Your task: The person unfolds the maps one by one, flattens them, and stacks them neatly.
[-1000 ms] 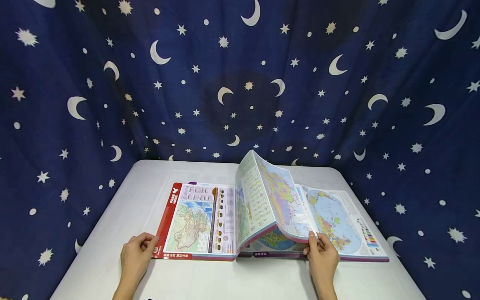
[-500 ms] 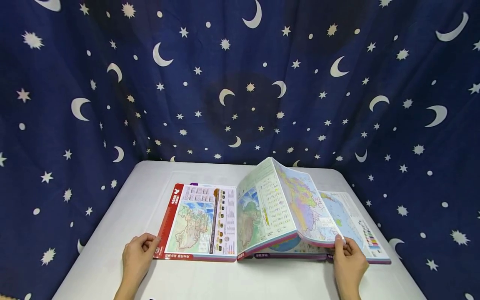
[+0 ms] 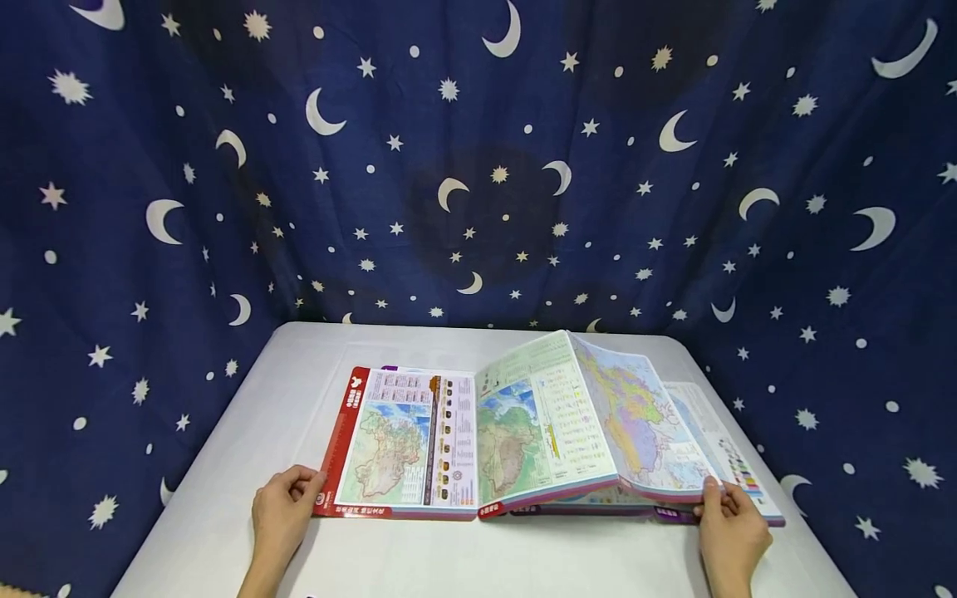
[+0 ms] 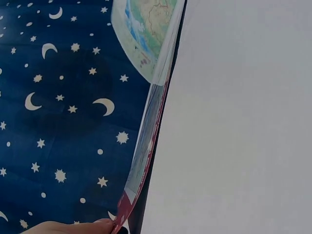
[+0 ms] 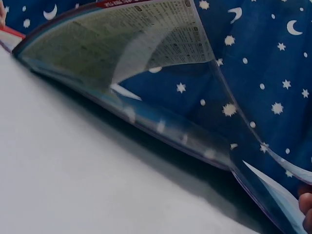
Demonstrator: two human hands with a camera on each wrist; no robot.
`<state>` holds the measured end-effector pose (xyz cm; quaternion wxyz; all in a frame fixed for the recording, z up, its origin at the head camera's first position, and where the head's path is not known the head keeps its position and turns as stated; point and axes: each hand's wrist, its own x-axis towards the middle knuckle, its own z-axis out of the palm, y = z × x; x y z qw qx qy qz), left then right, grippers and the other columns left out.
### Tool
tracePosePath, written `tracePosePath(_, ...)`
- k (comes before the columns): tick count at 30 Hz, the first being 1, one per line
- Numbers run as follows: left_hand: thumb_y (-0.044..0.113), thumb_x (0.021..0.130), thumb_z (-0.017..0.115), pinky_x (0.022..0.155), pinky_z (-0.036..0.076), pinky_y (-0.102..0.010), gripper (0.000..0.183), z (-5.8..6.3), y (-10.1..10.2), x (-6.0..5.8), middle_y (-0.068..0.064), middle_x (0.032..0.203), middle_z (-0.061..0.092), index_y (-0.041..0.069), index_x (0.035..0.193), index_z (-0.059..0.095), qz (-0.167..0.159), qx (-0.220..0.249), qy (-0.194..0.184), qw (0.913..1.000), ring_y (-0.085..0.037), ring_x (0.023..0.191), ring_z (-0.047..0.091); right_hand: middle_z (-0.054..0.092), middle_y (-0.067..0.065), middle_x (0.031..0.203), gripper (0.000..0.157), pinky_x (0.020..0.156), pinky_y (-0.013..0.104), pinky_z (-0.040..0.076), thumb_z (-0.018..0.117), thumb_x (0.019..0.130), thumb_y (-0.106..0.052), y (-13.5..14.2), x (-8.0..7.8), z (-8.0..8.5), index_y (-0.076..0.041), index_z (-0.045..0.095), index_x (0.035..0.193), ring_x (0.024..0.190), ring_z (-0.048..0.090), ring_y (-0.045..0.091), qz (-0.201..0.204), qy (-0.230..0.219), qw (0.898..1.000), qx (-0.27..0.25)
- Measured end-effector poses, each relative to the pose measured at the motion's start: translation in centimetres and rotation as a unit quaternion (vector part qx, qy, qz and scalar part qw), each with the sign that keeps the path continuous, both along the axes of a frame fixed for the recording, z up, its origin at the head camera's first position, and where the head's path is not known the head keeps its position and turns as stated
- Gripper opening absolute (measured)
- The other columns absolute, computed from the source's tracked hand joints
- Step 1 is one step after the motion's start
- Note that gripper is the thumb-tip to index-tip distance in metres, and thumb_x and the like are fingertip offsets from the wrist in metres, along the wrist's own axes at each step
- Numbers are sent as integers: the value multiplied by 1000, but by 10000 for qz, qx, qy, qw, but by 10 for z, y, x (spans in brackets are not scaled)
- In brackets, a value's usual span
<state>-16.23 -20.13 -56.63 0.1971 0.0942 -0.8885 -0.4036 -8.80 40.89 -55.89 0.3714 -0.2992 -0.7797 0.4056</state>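
Note:
A red-edged folding map (image 3: 389, 453) lies partly unfolded on the table. Its left panel is flat, and its middle panels (image 3: 546, 423) rise to a ridge and slope down to the right. My left hand (image 3: 282, 508) pinches the red left edge near the front corner; in the left wrist view a fingertip (image 4: 103, 226) shows at that edge. At the other end, my right hand (image 3: 734, 531) pinches the front corner of the right-hand panel (image 3: 639, 415). Fingers of it show at the lower right of the right wrist view. A purple-edged map (image 3: 773, 519) lies beneath, mostly covered.
The white table (image 3: 419, 558) carries the maps and extends in front of them. Behind and on both sides hangs a dark blue curtain (image 3: 419, 266) with moons and stars. A small dark thing shows at the bottom edge of the head view.
My right hand has moved to the right with the map's corner, drawing the panels apart. The ridge has shifted right and dropped lower. My left hand keeps its grip on the left edge.

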Motion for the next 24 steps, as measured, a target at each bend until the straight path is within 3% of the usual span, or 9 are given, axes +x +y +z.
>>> tracePosePath(6, 17, 88, 85, 66, 32, -30, 15, 1, 5, 0, 4, 64, 56, 13, 78, 76, 36, 2, 40, 10000, -8, 61, 46, 44, -45, 58, 37, 48, 6, 39, 62, 104, -23, 23, 4, -4, 12, 66, 114, 46, 47, -20, -124, 1, 9999, -35)
tracePosePath(23, 16, 88, 85, 68, 25, -27, 15, -5, 13, -5, 4, 63, 53, 14, 76, 75, 86, 82, 235, 9997, -9, 62, 44, 42, -42, 54, 39, 44, 9, 41, 60, 105, -24, 67, 11, -6, 12, 66, 119, 42, 47, -15, -399, -332, 9983, -259)
tracePosePath(24, 16, 88, 85, 68, 25, -27, 16, -6, 15, -5, 4, 62, 53, 15, 76, 75, 57, 76, 269, 9996, -9, 62, 44, 41, -44, 54, 39, 50, 4, 36, 60, 105, -24, 68, 10, -6, 12, 67, 119, 42, 45, -17, -438, -372, 9982, -192)
